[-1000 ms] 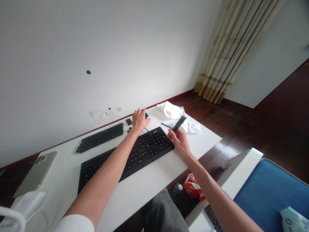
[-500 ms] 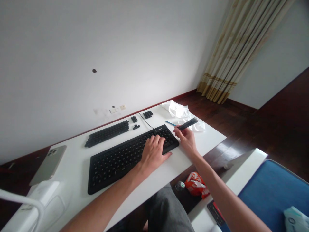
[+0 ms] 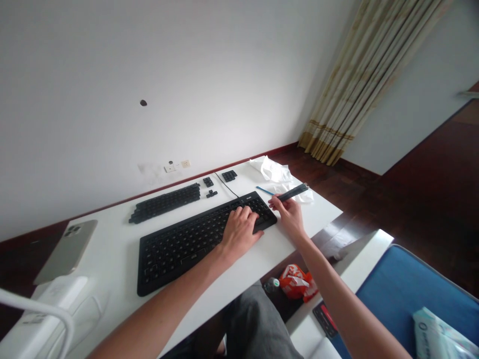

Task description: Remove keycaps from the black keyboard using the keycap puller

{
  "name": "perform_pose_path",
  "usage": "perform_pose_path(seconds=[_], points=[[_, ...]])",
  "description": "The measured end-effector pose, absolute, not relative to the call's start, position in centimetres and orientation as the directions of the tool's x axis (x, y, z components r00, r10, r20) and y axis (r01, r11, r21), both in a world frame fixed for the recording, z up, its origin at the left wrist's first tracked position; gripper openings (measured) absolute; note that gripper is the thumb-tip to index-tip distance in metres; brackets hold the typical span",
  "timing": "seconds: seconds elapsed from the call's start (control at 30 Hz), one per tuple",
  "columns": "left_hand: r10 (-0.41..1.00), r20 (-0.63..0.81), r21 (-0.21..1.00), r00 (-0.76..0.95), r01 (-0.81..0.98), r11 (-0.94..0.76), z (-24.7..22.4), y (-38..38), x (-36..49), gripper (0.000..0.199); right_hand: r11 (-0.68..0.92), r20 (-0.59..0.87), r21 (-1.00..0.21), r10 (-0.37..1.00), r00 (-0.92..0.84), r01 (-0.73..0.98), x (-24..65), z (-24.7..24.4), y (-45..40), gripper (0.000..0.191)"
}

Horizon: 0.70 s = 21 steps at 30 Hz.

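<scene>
Left hand [image 3: 239, 230] flat on keyboard, right hand [image 3: 290, 215] pinching a dark bar.
Left: fingers loosely spread, resting on the right end of the black keyboard [image 3: 194, 239], mid-tabletop [image 3: 112, 259]. Right: thumb and fingers closed on a long black bar [image 3: 295, 192], raised just past the keyboard's right edge, tilted up-right. Loose keycap strip [image 3: 164, 203] behind keyboard.

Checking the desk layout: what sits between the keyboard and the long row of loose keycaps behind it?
Head view: bare white desk between keyboard and keycap row; nothing lies there.
</scene>
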<state>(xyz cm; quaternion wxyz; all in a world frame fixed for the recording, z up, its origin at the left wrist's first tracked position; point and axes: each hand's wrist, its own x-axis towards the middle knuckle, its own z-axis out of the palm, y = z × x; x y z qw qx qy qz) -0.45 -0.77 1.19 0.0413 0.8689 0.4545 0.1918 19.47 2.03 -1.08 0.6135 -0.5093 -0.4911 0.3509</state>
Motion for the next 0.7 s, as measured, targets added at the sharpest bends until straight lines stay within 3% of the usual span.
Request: perform_pose_path(seconds=[0.23,0.4,0.7], points=[[0.803,0.304,0.276,0.513,0.759,-0.589,1.6,-0.3,0.2,0.026,0.171,0.189,-0.982,0.930,0.315,0.086,18.5,-1.2,-0.3,0.049],[0.818,0.278,0.303,0.504,0.762,-0.572,1.5,0.3,0.5,0.017,0.075,0.153,-0.974,0.915,0.374,0.215,17.8,-1.1,-1.3,0.050],[0.788,0.306,0.177,0.533,0.782,-0.598,1.6,-0.5,0.9,0.016,0.001,0.131,-0.928,0.938,0.322,0.374,17.3,0.2,-0.8,0.035]])
